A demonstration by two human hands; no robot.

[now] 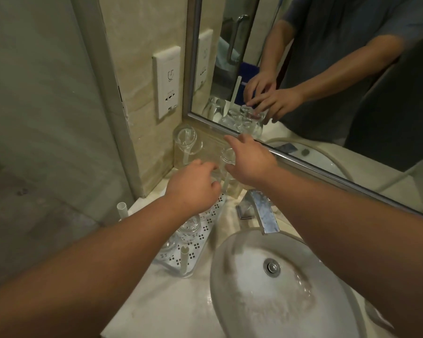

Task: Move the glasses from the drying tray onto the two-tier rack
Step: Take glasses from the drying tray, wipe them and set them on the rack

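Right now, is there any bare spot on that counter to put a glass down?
Bare pale counter shows in front of the white perforated drying tray, left of the white oval sink. The back corner is crowded: clear glasses, both hands and the chrome faucet.

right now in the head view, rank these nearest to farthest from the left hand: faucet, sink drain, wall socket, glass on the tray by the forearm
Measured from the left hand:
1. Glass on the tray, just below the hand, beside the forearm.
2. Faucet, to its right on the counter.
3. Wall socket and sink drain: too close to call, the socket up on the wall, the drain down in the basin.
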